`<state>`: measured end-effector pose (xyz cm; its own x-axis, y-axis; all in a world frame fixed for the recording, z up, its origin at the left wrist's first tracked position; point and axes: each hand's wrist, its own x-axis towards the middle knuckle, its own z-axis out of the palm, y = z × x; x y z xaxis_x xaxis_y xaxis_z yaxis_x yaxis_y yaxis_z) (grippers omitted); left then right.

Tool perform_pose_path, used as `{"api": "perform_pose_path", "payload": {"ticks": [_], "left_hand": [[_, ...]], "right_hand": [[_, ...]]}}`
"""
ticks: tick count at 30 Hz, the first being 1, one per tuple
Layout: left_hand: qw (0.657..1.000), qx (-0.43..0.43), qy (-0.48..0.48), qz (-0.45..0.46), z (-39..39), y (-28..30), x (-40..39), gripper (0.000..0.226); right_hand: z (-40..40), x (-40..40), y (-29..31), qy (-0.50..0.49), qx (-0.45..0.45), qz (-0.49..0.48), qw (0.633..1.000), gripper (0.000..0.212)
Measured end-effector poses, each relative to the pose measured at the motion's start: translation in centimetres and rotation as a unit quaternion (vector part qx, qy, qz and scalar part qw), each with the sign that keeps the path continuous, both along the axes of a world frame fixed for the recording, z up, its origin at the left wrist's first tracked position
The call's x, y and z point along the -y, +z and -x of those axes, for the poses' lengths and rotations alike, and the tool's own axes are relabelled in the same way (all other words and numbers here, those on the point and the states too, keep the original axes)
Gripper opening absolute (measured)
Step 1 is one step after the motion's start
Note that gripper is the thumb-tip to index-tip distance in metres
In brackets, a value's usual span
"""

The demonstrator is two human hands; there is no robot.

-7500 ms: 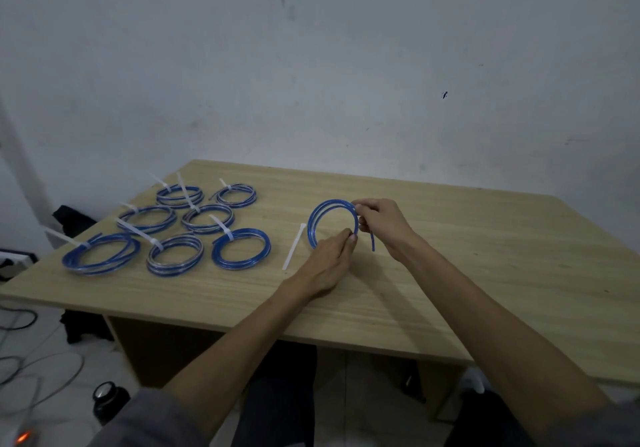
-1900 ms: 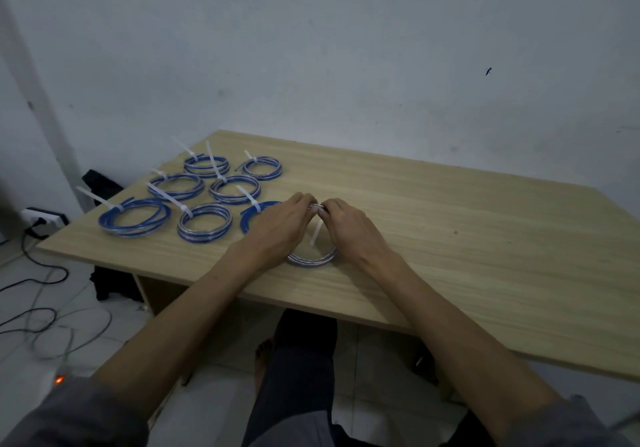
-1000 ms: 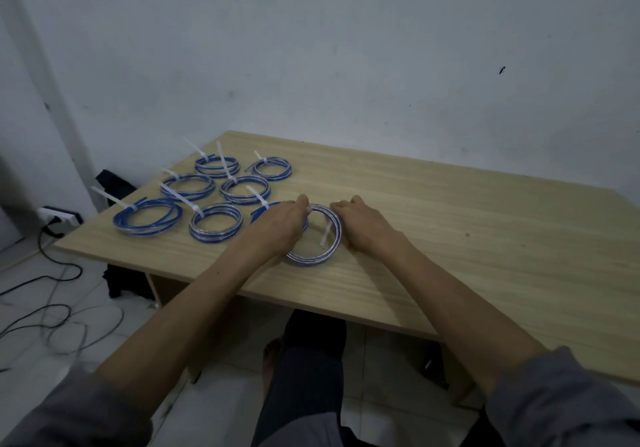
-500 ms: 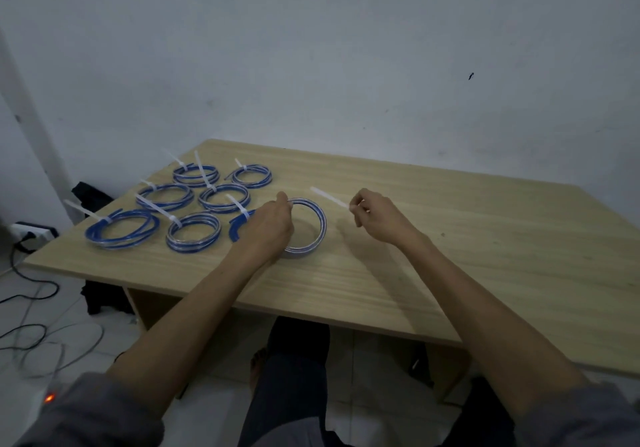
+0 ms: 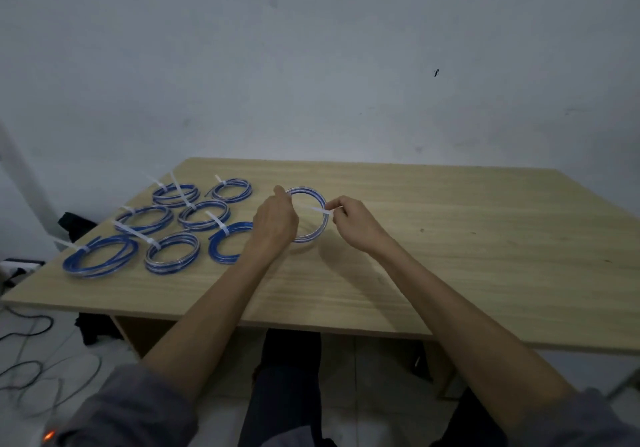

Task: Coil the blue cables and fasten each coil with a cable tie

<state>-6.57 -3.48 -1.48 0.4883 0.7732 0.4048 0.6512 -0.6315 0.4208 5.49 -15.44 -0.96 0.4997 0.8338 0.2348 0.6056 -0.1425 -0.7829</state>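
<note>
The blue coil (image 5: pixel 313 216) being worked on stands tilted on the counter (image 5: pixel 450 256) near its middle, its lower arc touching the wood and its upper arc lifted toward the far wall. The left hand (image 5: pixel 275 223) holds the coil at its nine o'clock side, thumb up at the rim; the curled fingers are hidden behind the back of the hand, and that hand also covers the coil's left arc. A white cable tie (image 5: pixel 317 209) crosses the coil at about three o'clock, its tail pointing inward toward nine o'clock. The right hand (image 5: pixel 356 224) pinches the tie where it meets the coil, fingertips closed narrowly on it; whether the tie is locked through its head is too small to make out. At nine o'clock from the hands lie seven finished coils (image 5: pixel 171 252) in three rough rows, each flat on the counter with a white tie tail sticking out. The nearest of them (image 5: pixel 225 244) is partly covered by the left wrist. At the counter's far left edge a dark object (image 5: pixel 74 223) shows only in part. On the floor at seven o'clock run black cords (image 5: pixel 24 370), dim and hard to follow, and a small orange light (image 5: pixel 48 435) glows at the frame's lower edge. Grey sleeves (image 5: pixel 138 408) are cut off by the bottom border.
</note>
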Motion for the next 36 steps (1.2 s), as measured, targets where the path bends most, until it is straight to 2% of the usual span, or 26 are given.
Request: {"api": "perform_pose_path", "payload": {"ticks": [3,5,7,10,18,21,26,32,36], "left_hand": [[1.0,0.012,-0.019,-0.011,-0.7,-0.7,1.4,0.019],[0.999,0.022,-0.031,-0.012,-1.0,-1.3,2.5,0.026],[0.998,0.044,-0.053,0.004,-1.0,-1.9,3.5,0.03],[0.994,0.069,-0.086,0.025,-1.1,-2.5,4.4,0.028],[0.974,0.188,-0.076,0.099,-1.8,-2.8,4.3,0.038],[0.95,0.248,-0.095,0.161,-2.1,-3.1,3.7,0.039],[0.891,0.349,-0.128,0.262,-2.1,-2.7,3.6,0.034],[0.84,0.372,-0.124,0.376,-2.2,-3.6,2.5,0.032],[0.815,0.394,-0.14,0.402,-2.2,-3.5,2.5,0.027]], "right_hand": [[0.6,0.0,-0.5,0.012,-0.046,0.004,0.999,0.029],[0.9,-0.2,-1.1,0.013,-0.089,-0.002,0.996,0.021],[1.1,-0.3,-1.7,-0.005,-0.147,-0.021,0.989,0.009],[1.2,-0.2,-2.1,-0.031,-0.225,-0.039,0.973,0.009],[1.1,0.2,-2.3,-0.014,-0.254,-0.064,0.965,0.003],[1.2,0.4,-1.9,-0.012,-0.279,-0.069,0.958,0.007],[1.4,0.5,-1.8,-0.005,-0.333,-0.088,0.939,0.009],[1.3,0.5,-1.8,-0.009,-0.348,-0.098,0.932,0.012],[0.9,0.5,-2.0,-0.002,-0.336,-0.091,0.937,0.013]]}}
